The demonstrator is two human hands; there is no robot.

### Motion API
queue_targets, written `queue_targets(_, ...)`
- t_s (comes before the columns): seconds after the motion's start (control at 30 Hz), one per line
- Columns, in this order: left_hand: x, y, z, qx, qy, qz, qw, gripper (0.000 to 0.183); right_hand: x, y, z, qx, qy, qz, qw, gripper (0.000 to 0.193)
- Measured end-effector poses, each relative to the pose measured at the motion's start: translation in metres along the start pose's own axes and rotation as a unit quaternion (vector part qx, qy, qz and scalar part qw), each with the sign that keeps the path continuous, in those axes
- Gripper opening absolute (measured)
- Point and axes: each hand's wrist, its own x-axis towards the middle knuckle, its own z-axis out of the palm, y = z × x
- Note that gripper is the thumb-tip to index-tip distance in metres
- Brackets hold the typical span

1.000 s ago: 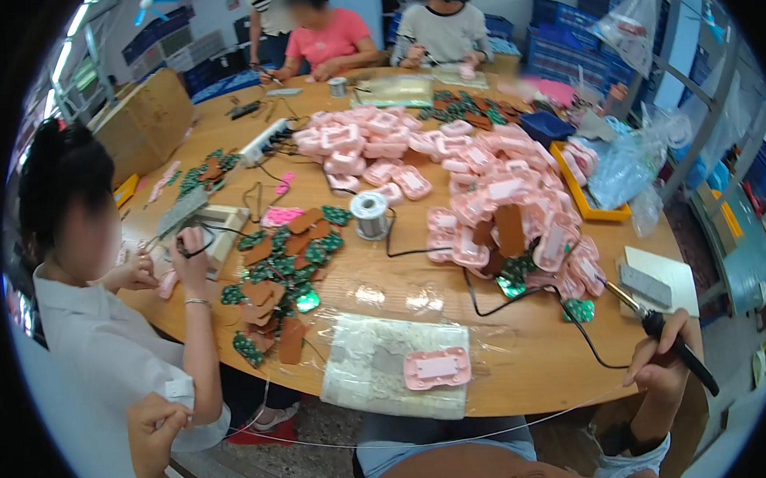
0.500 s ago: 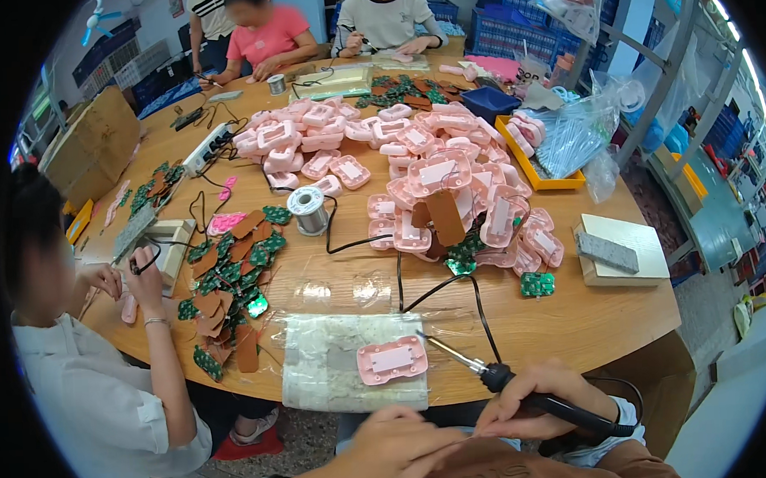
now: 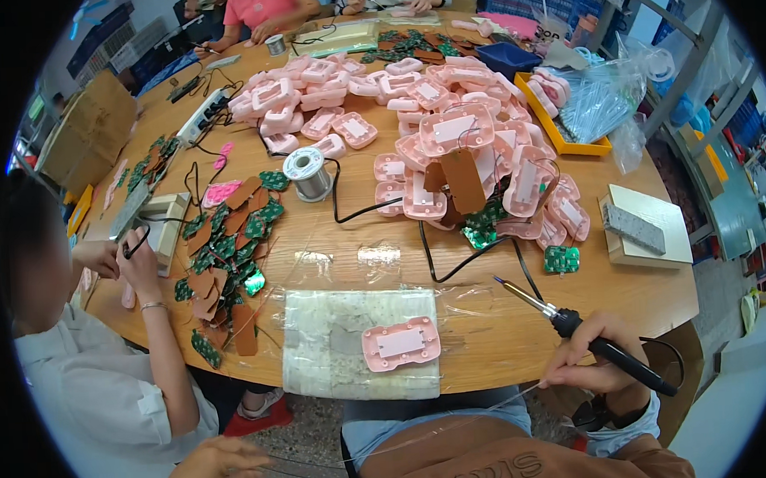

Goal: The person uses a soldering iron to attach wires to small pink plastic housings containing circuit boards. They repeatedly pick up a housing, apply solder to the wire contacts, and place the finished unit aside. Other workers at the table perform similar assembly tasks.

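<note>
My right hand (image 3: 602, 353) is closed round a black-handled soldering iron (image 3: 610, 349), its tip pointing up and left above the table edge. Between its thumb and forefinger it also pinches one end of a thin pale strand (image 3: 459, 422), perhaps wire. The strand stretches low across my lap toward my left hand (image 3: 218, 470), whose fingers are pinched together at the lower left. A pink plastic shell (image 3: 401, 344) with a pale inner panel lies hollow side up on a worn, plastic-covered mat (image 3: 328, 344), apart from both hands.
Behind the mat rises a heap of pink shells (image 3: 455, 129). Green and brown circuit boards (image 3: 230, 271) lie at left, near a solder spool (image 3: 308, 174). A black cord (image 3: 431, 254) crosses the table. A grey block (image 3: 635, 230) rests on a pale box. A co-worker (image 3: 106, 362) sits at left.
My hands have moved apart: the left went down and left, the right moved right with the soldering iron. The strand now shows stretched between them. The pink shell stays on the mat.
</note>
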Motion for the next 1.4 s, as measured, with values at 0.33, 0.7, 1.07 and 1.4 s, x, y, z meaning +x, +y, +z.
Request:
queue_targets(0.33, 0.120, 0.094, 0.074, -0.235, 0.096, 0.086, 0.963, 0.015, 0.024, -0.002, 0.036, -0.111, -0.167, -0.103, 0.974, 0.017)
queue_targets(0.7, 0.133, 0.085, 0.085, -0.232, 0.195, 0.097, 0.948, 0.011, 0.038, 0.021, 0.037, -0.122, -0.138, -0.132, 0.974, 0.020)
queue_targets(1.07, 0.152, 0.073, 0.085, -0.174, 0.233, -0.040, 0.956, 0.013, 0.041, 0.031, 0.019, -0.163, -0.069, -0.152, 0.972, 0.028)
queue_targets(1.4, 0.170, 0.049, 0.097, -0.153, 0.243, -0.044, 0.957, 0.010, 0.010, 0.041, 0.012, -0.053, 0.273, -0.088, 0.957, 0.048)
